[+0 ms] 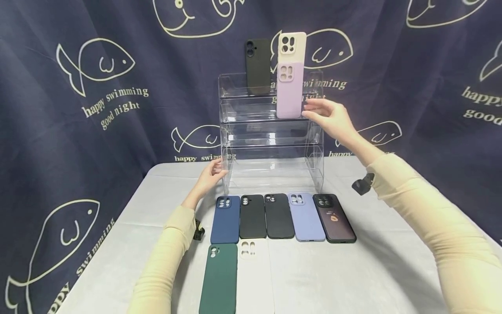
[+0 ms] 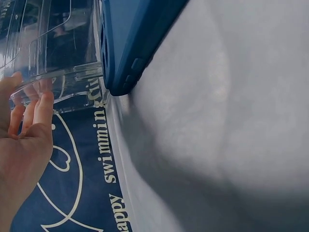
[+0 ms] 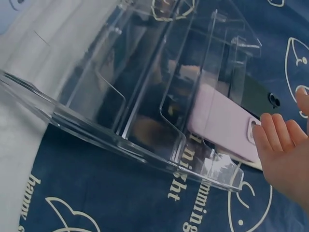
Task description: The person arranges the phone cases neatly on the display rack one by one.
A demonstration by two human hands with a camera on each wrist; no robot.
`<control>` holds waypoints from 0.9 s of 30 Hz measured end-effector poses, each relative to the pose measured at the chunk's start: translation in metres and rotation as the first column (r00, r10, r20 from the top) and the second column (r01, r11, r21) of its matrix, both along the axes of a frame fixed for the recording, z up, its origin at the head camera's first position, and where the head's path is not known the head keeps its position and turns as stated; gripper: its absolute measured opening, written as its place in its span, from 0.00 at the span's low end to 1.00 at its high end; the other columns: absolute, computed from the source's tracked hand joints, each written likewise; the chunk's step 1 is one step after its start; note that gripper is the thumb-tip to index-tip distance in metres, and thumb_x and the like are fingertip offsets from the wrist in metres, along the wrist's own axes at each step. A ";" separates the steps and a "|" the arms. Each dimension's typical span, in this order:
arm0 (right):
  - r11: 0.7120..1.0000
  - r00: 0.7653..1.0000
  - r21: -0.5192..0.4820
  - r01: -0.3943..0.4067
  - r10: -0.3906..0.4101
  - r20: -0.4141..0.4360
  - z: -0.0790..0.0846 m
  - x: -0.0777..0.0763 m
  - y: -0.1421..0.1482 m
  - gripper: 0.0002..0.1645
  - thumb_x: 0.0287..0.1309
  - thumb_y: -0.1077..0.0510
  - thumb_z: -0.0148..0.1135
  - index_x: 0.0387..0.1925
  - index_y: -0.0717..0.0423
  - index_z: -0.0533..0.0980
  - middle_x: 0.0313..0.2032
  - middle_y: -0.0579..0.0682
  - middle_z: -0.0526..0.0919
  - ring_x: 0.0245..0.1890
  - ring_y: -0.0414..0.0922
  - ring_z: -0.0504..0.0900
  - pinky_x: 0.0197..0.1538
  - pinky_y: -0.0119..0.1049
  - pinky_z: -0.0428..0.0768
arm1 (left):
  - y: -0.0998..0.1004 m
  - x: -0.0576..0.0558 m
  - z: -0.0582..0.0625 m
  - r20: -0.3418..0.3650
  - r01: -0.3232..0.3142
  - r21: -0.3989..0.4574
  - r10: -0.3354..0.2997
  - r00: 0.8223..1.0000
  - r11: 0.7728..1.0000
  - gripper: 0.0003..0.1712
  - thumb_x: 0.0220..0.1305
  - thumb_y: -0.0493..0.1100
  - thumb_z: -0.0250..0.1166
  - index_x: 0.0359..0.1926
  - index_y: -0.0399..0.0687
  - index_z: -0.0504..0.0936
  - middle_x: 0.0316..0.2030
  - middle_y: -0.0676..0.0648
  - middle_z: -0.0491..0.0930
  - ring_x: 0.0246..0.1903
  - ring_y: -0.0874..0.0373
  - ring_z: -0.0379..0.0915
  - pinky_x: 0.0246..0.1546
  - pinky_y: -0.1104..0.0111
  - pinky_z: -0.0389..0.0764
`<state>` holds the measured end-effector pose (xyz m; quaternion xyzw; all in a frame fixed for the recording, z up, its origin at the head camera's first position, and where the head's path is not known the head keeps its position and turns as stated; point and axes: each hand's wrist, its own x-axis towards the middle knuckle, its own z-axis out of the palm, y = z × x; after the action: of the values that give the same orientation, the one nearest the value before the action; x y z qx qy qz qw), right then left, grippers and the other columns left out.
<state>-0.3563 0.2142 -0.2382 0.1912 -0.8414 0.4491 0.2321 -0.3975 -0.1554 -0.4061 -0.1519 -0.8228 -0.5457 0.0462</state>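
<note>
My left hand (image 1: 211, 178) holds the left side of a clear acrylic tiered display stand (image 1: 251, 140), thumb toward the front; in the left wrist view its fingers (image 2: 44, 108) are at the plastic edge. My right hand (image 1: 331, 117) is at the right edge of a lilac phone case (image 1: 289, 98), fingers fairly straight. This case leans upright on an upper tier, and a cream phone case (image 1: 297, 51) rises behind it. To their left, a black phone case (image 1: 258, 67) stands on the top tier. In the right wrist view, the right fingers (image 3: 275, 133) overlap the lilac case's camera end.
In front of the stand lie a blue case (image 1: 225, 220), two black cases (image 1: 252, 218), a periwinkle case (image 1: 307, 218) and a dark printed case (image 1: 335, 220). Nearer are a green case (image 1: 218, 279) and a white case (image 1: 256, 279). A dark fish-print curtain (image 1: 106, 183) hangs behind.
</note>
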 end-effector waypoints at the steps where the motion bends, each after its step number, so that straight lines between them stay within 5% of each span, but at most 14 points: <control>1: 1.000 1.000 0.003 -0.001 0.001 0.007 -0.003 0.002 0.000 0.29 0.58 0.48 0.63 0.59 0.54 0.72 0.53 0.57 0.80 0.41 0.26 0.79 0.46 0.22 0.77 | 0.000 0.000 0.000 0.001 0.000 0.000 0.000 1.000 1.000 0.33 0.65 0.40 0.59 0.68 0.40 0.59 0.57 0.32 0.67 0.58 0.40 0.68 0.62 0.54 0.70; 13: 0.998 0.996 -0.011 -0.054 0.055 0.073 -0.040 0.035 -0.004 0.28 0.58 0.52 0.63 0.60 0.54 0.71 0.54 0.58 0.79 0.41 0.25 0.79 0.45 0.19 0.76 | -0.002 0.000 -0.001 0.000 0.010 -0.007 -0.010 1.000 1.000 0.34 0.65 0.42 0.60 0.68 0.40 0.58 0.58 0.32 0.67 0.58 0.40 0.67 0.64 0.53 0.67; 27: 0.969 0.963 -0.010 -0.245 0.245 0.117 -0.076 0.066 -0.022 0.25 0.59 0.57 0.62 0.58 0.58 0.72 0.53 0.59 0.79 0.43 0.28 0.80 0.46 0.22 0.79 | -0.002 0.000 -0.001 0.012 0.011 -0.018 -0.011 1.000 1.000 0.35 0.65 0.40 0.60 0.68 0.37 0.56 0.58 0.31 0.67 0.59 0.39 0.66 0.63 0.54 0.68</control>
<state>-0.2906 0.1922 -0.3140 0.2673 -0.8245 0.4830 0.1244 -0.3972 -0.1575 -0.4068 -0.1535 -0.8272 -0.5393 0.0371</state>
